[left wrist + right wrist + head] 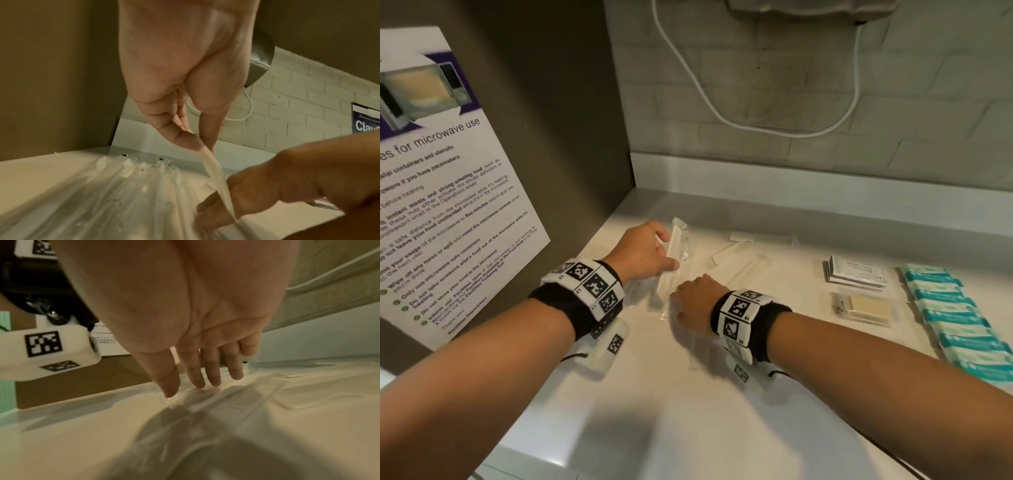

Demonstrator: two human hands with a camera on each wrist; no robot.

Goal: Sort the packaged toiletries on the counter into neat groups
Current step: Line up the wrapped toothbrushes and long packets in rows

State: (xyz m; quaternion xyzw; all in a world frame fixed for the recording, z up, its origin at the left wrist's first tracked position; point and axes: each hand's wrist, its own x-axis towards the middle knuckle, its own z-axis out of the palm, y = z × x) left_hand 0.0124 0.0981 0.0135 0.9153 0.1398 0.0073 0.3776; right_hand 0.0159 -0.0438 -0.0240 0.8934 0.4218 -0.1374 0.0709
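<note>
Head view: left hand (641, 251) pinches a clear-wrapped white stick (675, 251), possibly a toothbrush, thumb to fingertips; right hand (693, 303), fingers straight, presses clear packets (131, 186).

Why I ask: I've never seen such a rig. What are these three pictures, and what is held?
These are a person's bare hands, no machine. The black wrist bands with white marker blocks carry small cameras. The wide picture comes from a camera on the head; the other two look along each hand from its wrist. The left hand pinches a long cream stick in a clear plastic wrapper; the right hand presses straight fingers on clear wrappers lying on the white counter. To the right lie a stack of white sachets, a cream block in clear wrap and a row of teal packets.
</note>
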